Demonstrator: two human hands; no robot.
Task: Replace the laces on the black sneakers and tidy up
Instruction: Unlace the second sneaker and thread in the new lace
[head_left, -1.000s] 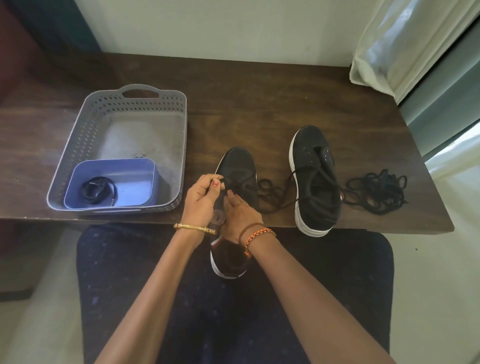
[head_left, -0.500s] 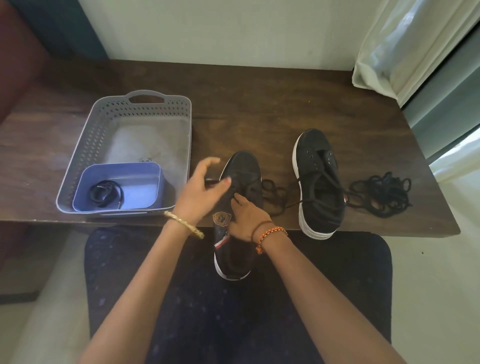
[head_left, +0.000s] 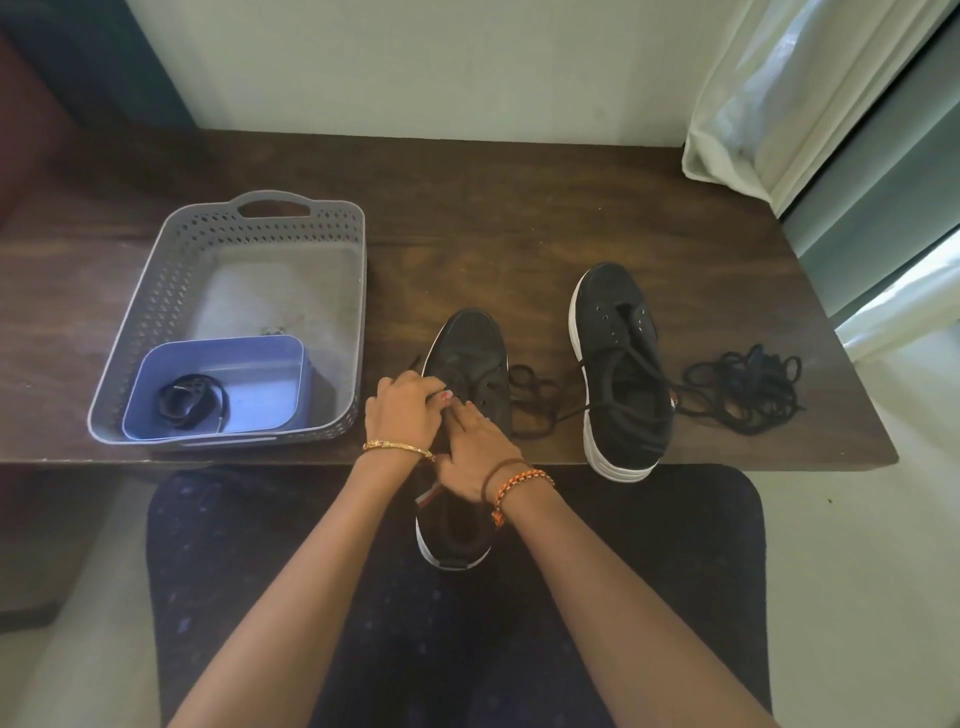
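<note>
On my far left a grey basket (head_left: 156, 332) sat on the bench (head_left: 467, 197), and in its near corner a blue tub (head_left: 270, 384) held a coiled lace (head_left: 189, 402). Right of the basket lay the shoe I was working on (head_left: 470, 358), its long axis running straight away from me: toe out on the bench, heel hanging off the near edge over my lap. My left hand (head_left: 402, 410) sat on the shoe's left side with its fingers curled in at the eyelets, seemingly pinching the lace there, though the pinch itself was too small for me to be sure of. My right hand (head_left: 475, 452) lay just beside it, touching it, fingers bent down over the tongue and apparently gripping the shoe; both hands met over the eyelet row, so I judged neither nearer than the other. A loose lace (head_left: 535, 395) trailed from that shoe to the right, toward the second shoe (head_left: 621, 364), which stood close by, also toe away, partly laced. Farther right a tangled lace pile (head_left: 743, 389) lay apart from it on the bench. I judged the next threading would run across the shoe, from my left fingers toward my right.
</note>
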